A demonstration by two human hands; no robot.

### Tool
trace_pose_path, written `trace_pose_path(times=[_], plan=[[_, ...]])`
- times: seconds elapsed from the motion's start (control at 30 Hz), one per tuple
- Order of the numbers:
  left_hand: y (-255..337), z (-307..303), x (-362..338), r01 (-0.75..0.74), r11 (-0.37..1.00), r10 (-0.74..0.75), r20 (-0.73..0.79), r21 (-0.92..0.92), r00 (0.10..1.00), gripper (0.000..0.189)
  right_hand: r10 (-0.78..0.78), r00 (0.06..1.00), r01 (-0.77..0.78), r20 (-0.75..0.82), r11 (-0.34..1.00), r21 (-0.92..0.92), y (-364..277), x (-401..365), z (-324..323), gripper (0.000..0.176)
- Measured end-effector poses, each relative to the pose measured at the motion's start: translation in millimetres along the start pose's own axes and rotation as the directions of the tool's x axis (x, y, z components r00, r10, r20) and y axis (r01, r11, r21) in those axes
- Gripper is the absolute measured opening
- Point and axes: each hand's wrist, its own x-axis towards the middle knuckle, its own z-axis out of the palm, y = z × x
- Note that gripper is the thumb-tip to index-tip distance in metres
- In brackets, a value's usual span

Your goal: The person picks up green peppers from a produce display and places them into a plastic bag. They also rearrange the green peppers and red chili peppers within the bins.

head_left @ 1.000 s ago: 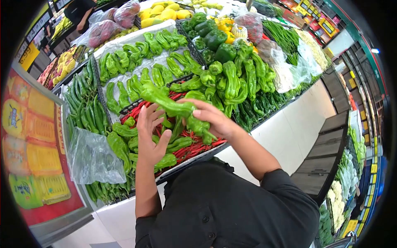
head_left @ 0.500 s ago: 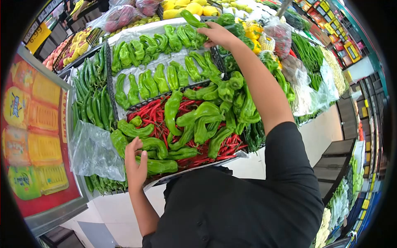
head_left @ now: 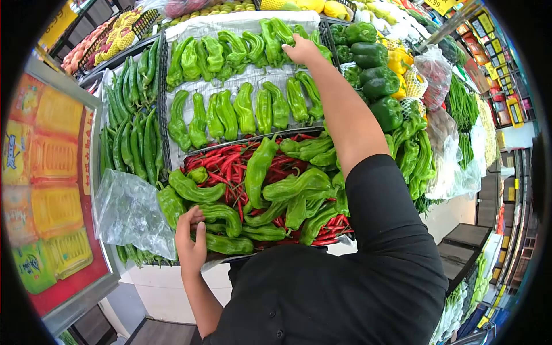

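My right hand (head_left: 303, 52) reaches to the back row on the paper-lined crate. Its fingers close on the near end of a long green pepper (head_left: 282, 30), which lies among other wrinkled green peppers (head_left: 214, 54). My left hand (head_left: 191, 238) is at the front left, thumb apart from the curved fingers and nothing visible in it. Its fingertips are right beside a loose green pepper (head_left: 218, 215) in the front pile. Under that pile lie red chilies (head_left: 227, 164). A second row of green peppers (head_left: 244, 109) stands on the white paper (head_left: 259, 79).
Smooth green chilies (head_left: 135, 144) fill the left side, with a clear plastic bag (head_left: 135, 210) in front of them. Dark green bell peppers (head_left: 379, 80) and yellow peppers (head_left: 398, 60) are at the right. A red-framed display panel (head_left: 54, 172) stands at far left.
My right hand has brought the green pepper down into the back row; before, it stuck out past the row's right end. The view has shifted slightly. My left hand stays by the front pile.
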Motion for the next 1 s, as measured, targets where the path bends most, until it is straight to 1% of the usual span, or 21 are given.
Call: trace_pose_path(times=[0.07, 0.1, 0.17, 0.27, 0.3, 0.4, 0.47, 0.53, 0.63, 0.73, 0.77, 0.8, 0.87, 1.0], plan=[[1, 1, 2, -0.003, 1.000, 0.003, 0.004, 0.003, 1.000, 0.037, -0.082, 0.997, 0.082, -0.004, 0.997, -0.008, 16, 5, 1, 0.077], [0, 1, 3, -0.014, 1.000, 0.014, 0.014, 0.010, 1.000, 0.036, -0.021, 0.993, 0.015, 0.119, 0.999, 0.048, 14, -2, -12, 0.079], [0, -1, 3, -0.041, 0.999, 0.041, 0.032, 0.024, 0.999, 0.036, 0.077, 0.930, -0.135, 0.360, 0.981, 0.137, -3, -26, -52, 0.084], [10, -5, 2, -0.102, 0.993, 0.098, 0.055, 0.064, 0.994, 0.033, 0.064, 0.916, -0.149, 0.396, 0.971, 0.188, -4, -44, -80, 0.081], [12, -7, 1, -0.127, 0.990, 0.123, 0.066, 0.058, 0.990, 0.032, 0.050, 0.920, -0.129, 0.390, 0.976, 0.178, -11, -61, -99, 0.079], [19, -12, -3, -0.192, 0.980, 0.186, 0.101, 0.051, 0.977, 0.030, -0.065, 0.887, -0.009, 0.456, 0.987, 0.159, -8, -77, -135, 0.077], [25, -13, -6, -0.225, 0.972, 0.216, 0.117, 0.065, 0.969, 0.029, -0.144, 0.912, 0.066, 0.384, 0.976, 0.208, -17, -118, -167, 0.074], [32, -11, -10, -0.251, 0.968, 0.245, 0.144, 0.022, 0.959, 0.027, -0.215, 0.924, 0.124, 0.317, 0.951, 0.283, -20, -157, -196, 0.073], [37, -7, -17, -0.264, 0.963, 0.269, 0.193, -0.049, 0.944, 0.025, -0.264, 0.926, 0.154, 0.269, 0.916, 0.370, -15, -219, -229, 0.071], [38, -2, -22, -0.299, 0.950, 0.311, 0.261, -0.085, 0.914, 0.025, -0.247, 0.903, 0.158, 0.352, 0.952, 0.263, -4, -277, -255, 0.068], [40, -1, -24, -0.294, 0.950, 0.311, 0.285, -0.100, 0.907, 0.025, -0.251, 0.907, 0.153, 0.338, 0.944, 0.292, 13, -288, -251, 0.067], [41, 0, -25, -0.300, 0.947, 0.320, 0.306, -0.113, 0.897, 0.025, -0.198, 0.910, 0.105, 0.364, 0.960, 0.260, 13, -307, -259, 0.065], [43, 4, -25, -0.310, 0.941, 0.339, 0.344, -0.138, 0.876, 0.024, -0.189, 0.911, 0.062, 0.367, 0.941, 0.332, 41, -322, -257, 0.064], [53, 15, -23, -0.353, 0.920, 0.392, 0.392, -0.169, 0.832, 0.024, -0.075, 0.982, 0.015, 0.174, 0.946, 0.323, 76, -350, -243, 0.059]])
